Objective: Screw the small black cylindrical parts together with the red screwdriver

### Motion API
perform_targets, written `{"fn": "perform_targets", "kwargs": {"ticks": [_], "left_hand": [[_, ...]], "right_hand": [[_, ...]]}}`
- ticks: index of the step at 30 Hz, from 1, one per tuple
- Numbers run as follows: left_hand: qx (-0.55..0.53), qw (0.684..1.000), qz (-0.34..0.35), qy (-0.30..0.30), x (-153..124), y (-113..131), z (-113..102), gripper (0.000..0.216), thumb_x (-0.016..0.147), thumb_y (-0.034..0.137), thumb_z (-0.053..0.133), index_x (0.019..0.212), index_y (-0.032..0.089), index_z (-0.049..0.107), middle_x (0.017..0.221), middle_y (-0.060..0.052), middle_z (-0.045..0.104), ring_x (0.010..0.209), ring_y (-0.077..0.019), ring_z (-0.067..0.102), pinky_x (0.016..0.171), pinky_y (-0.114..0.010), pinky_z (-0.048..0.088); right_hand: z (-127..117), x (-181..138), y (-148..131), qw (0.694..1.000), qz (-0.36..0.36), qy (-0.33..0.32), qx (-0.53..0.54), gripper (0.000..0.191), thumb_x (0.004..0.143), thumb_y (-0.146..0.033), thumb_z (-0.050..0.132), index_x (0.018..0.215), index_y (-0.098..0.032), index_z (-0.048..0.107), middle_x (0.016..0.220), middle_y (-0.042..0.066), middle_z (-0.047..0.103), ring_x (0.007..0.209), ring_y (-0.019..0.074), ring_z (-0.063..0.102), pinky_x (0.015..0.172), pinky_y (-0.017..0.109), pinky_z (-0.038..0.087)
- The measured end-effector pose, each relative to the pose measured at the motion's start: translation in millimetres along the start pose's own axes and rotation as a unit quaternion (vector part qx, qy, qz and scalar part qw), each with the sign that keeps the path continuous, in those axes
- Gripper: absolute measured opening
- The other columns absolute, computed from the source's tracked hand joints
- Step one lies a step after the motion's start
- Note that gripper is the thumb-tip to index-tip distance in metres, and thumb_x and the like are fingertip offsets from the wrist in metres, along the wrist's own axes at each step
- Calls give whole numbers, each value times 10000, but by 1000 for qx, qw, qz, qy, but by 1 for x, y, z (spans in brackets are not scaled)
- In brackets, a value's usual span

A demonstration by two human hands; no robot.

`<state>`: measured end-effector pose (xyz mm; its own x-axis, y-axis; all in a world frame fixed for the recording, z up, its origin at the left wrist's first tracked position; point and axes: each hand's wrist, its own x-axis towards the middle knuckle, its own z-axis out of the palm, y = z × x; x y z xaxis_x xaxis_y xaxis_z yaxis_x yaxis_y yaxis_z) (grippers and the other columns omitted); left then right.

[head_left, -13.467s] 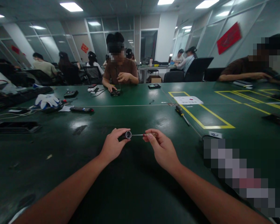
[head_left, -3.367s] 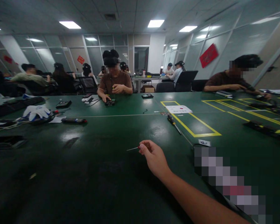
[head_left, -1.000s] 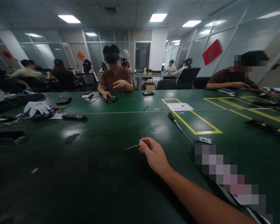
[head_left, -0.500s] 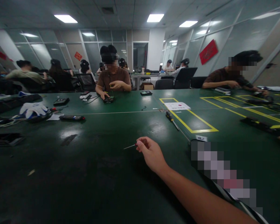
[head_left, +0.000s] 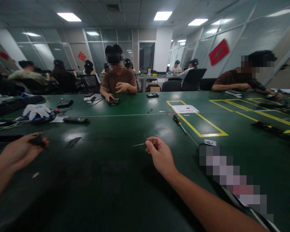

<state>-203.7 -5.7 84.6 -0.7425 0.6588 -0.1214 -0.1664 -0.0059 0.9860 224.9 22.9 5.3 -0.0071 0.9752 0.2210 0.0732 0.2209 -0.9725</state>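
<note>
My right hand (head_left: pixel 160 154) is closed around the handle of a slim screwdriver (head_left: pixel 139 145), above the middle of the green table. Its thin metal shaft points left, while the handle is mostly covered by my fingers. At the left, my left hand (head_left: pixel 20 150) grips a small dark object (head_left: pixel 36 140) whose kind I cannot make out. Beyond the right hand lies a larger black and yellow screwdriver (head_left: pixel 179 123) on the table. A dark pen-shaped tool (head_left: pixel 76 120) rests past the left hand, near white and blue gloves (head_left: pixel 36 111).
Yellow tape (head_left: pixel 211 129) marks rectangles on the green table (head_left: pixel 106 193), with a paper sheet (head_left: pixel 185 109) across one. A black-edged, partly blurred object lies by my right forearm. Across the table a person (head_left: pixel 119 80) handles a dark device (head_left: pixel 113 101); another person (head_left: pixel 234 79) works at the right.
My left hand has come into view from the left, holding the dark object. My right hand, still gripping the slim screwdriver, has shifted slightly right and up. The view has moved a little.
</note>
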Motion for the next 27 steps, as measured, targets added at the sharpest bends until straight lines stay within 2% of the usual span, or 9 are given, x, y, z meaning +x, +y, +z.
{"fn": "perform_targets", "kwargs": {"ticks": [1, 4, 9, 11, 13, 16, 18, 23, 27], "left_hand": [[17, 996, -20, -84, 0, -10, 9, 267, 937, -14, 393, 820, 108, 599, 619, -5, 612, 638, -101, 560, 593, -153, 503], [-15, 978, -52, -202, -16, -36, 47, 203, 923, 51, 399, 900, 136, 583, 660, -22, 617, 667, -136, 599, 631, -206, 544], [-85, 936, -111, -322, -78, -62, 119, 237, 972, 300, 424, 934, 140, 595, 723, -56, 601, 696, -192, 621, 670, -297, 551], [-89, 919, -122, -364, -105, -72, 141, 263, 942, 402, 535, 950, 147, 598, 770, -47, 602, 725, -185, 615, 720, -301, 537], [-58, 907, -85, -407, -130, -84, 154, 216, 848, 320, 656, 977, 156, 597, 837, -32, 612, 782, -172, 613, 772, -288, 508], [93, 899, 75, -421, -156, -101, 159, 234, 731, 114, 665, 937, 182, 577, 857, -1, 600, 823, -163, 583, 793, -279, 453], [201, 870, 164, -420, -165, -108, 154, 166, 800, 122, 612, 942, 197, 571, 844, 6, 589, 789, -167, 559, 735, -288, 428], [282, 806, 246, -458, -167, -115, 145, 118, 905, 181, 586, 1019, 212, 587, 941, -15, 651, 858, -198, 607, 766, -324, 460], [269, 793, 306, -453, -161, -117, 147, 178, 873, 163, 661, 1041, 223, 659, 1056, -31, 690, 1000, -223, 641, 908, -360, 492]], "right_hand": [[0, 0, 0, 1000, -4, 8, -2, 256, 881, -410, 680, 1036, -207, 669, 807, 15, 686, 737, 196, 669, 687, 328, 522], [-1, 1, 0, 999, -23, 27, -5, 263, 871, -389, 689, 1066, -213, 667, 870, 26, 692, 791, 203, 667, 733, 340, 526], [-5, 2, -7, 998, -38, 52, 3, 263, 919, -432, 637, 1057, -211, 674, 819, 9, 656, 741, 184, 625, 707, 322, 499], [-8, 1, -12, 997, -46, 62, 5, 255, 921, -458, 645, 973, -212, 680, 789, 3, 637, 690, 166, 584, 648, 300, 469], [-9, 0, -17, 995, -65, 72, 14, 253, 910, -465, 672, 876, -214, 658, 746, -9, 604, 665, 154, 550, 606, 281, 438], [-10, -5, -24, 993, -88, 76, 30, 256, 901, -448, 700, 823, -219, 619, 698, -28, 560, 636, 140, 526, 580, 265, 423], [-9, -9, -28, 993, -92, 66, 36, 254, 916, -444, 685, 820, -221, 612, 686, -30, 561, 613, 134, 526, 570, 262, 435], [-5, -18, -30, 992, -117, 19, 51, 237, 990, -460, 590, 960, -231, 644, 807, 14, 668, 723, 169, 663, 690, 305, 555], [-5, -21, -24, 990, -143, 3, -19, 215, 1012, -440, 573, 1088, -250, 639, 901, 31, 719, 826, 197, 727, 774, 334, 570]]}}
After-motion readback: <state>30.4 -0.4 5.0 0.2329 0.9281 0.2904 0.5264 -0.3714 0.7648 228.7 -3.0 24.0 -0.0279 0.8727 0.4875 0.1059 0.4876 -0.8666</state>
